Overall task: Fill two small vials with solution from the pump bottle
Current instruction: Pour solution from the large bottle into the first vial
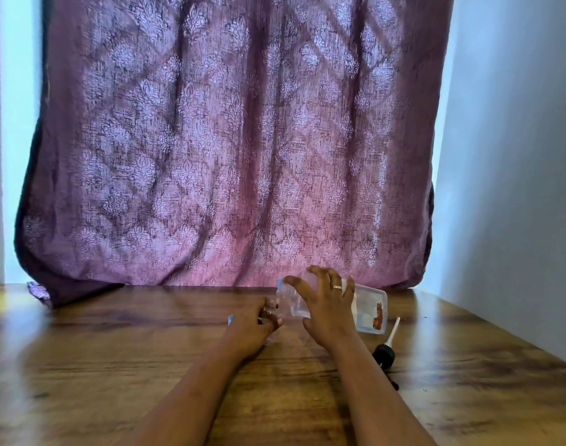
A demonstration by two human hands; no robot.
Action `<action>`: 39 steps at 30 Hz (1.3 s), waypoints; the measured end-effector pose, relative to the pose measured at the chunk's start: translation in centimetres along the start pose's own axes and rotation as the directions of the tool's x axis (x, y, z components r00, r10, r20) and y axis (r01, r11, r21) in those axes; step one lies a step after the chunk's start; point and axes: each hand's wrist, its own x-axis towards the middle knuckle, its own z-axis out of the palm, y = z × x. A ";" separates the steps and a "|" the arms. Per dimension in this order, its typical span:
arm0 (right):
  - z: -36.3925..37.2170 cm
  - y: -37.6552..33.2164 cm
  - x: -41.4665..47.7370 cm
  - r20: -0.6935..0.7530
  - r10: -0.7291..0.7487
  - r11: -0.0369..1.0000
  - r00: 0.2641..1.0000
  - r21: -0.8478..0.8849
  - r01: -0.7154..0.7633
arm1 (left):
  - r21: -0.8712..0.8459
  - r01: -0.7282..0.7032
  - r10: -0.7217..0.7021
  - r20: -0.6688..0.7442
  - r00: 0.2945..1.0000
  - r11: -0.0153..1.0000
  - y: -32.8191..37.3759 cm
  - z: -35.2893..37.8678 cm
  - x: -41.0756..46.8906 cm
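My right hand (326, 305) grips a clear plastic bottle (368, 305) with its pump taken off, tipped over so its open neck points left and down. My left hand (255, 323) holds a small clear vial (270, 305) upright just below and left of that neck. The bottle's base, with a red mark on its label, sticks out to the right of my fingers. The black pump head with its white tube (386, 347) lies on the table to the right of my right wrist. A second vial is not clearly visible.
A wooden table (114, 365) spreads below my arms. A purple patterned curtain (230, 140) hangs right behind the hands, its hem resting on the table's far edge. A pale wall (516, 188) borders the table on the right. Something small and blue (230, 319) peeks out beside my left hand.
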 end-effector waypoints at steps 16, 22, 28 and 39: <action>-0.1 -0.4 0.1 -0.013 -0.033 0.999 0.999 -0.004 0.033 | 0.046 -0.005 0.004 0.018 1.000 0.999 -0.3 -0.1 0.0; 0.0 -0.6 0.1 -0.005 -0.032 0.999 0.999 0.005 0.032 | 0.055 -0.055 0.054 0.018 0.998 0.997 0.1 -0.2 -0.2; 0.0 -0.6 0.1 -0.006 -0.041 0.999 0.999 0.000 0.041 | 0.083 -0.081 0.080 0.020 0.997 0.993 0.0 -0.1 -0.3; 0.2 -0.6 0.0 0.007 -0.027 1.000 1.000 0.014 0.027 | 0.060 -0.059 0.059 0.000 0.998 0.996 -0.3 0.1 -0.1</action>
